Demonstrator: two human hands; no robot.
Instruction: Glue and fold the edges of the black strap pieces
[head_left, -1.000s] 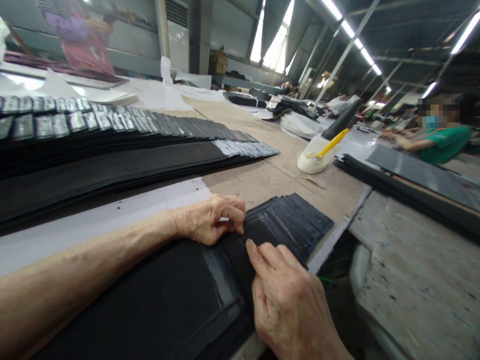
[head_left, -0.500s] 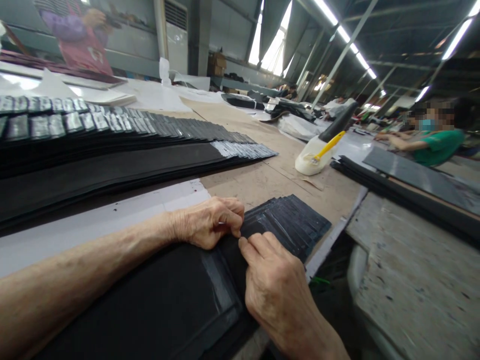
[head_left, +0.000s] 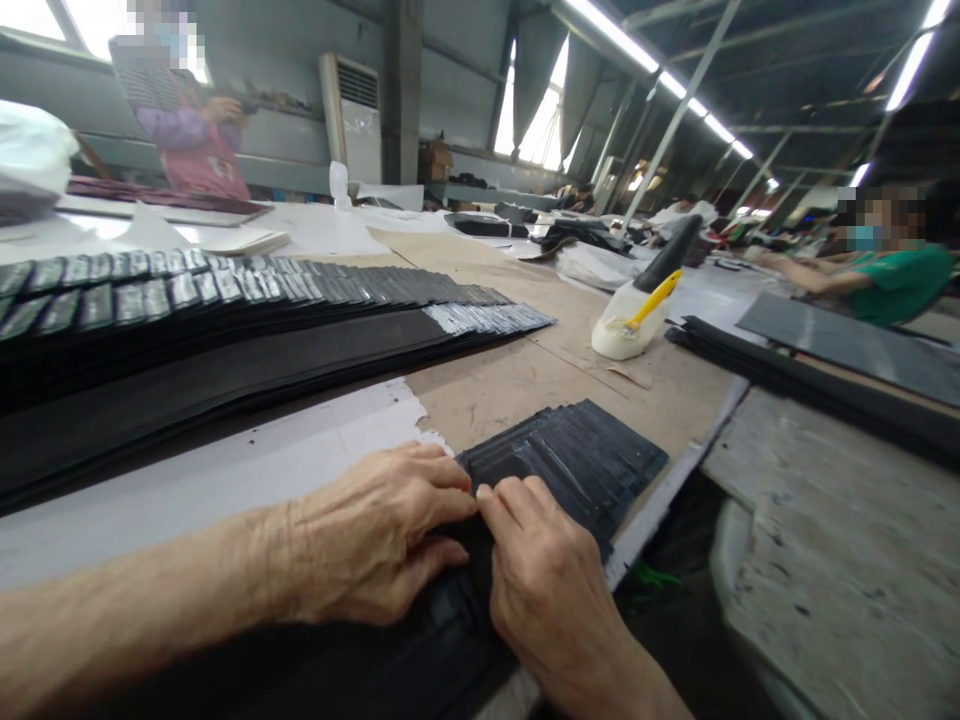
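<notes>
A dark, flat black sheet [head_left: 300, 665] lies along the table's near side under my hands. My left hand [head_left: 375, 540] is closed on its far edge, fingers bent over it and the thumb resting on top. Against its fingertips, my right hand [head_left: 551, 585] pinches the same edge with curled fingers. What lies between the fingertips is mostly hidden. Just beyond both hands, a fanned stack of dark strips [head_left: 581, 455] with streaky, shiny surfaces rests on brown board.
Long black stacks [head_left: 247, 350] with shiny overlapped ends lie at left. A white container [head_left: 619, 325] holds a yellow-handled brush [head_left: 656, 298]. At right stands a stained lower table [head_left: 847, 560] below black pieces [head_left: 817, 375]. Two people are at other tables.
My left hand has opened out from a tight pinch, its thumb now apart from the fingers, and shifted slightly left and down. The right hand keeps its pinch. The view has tilted up a little.
</notes>
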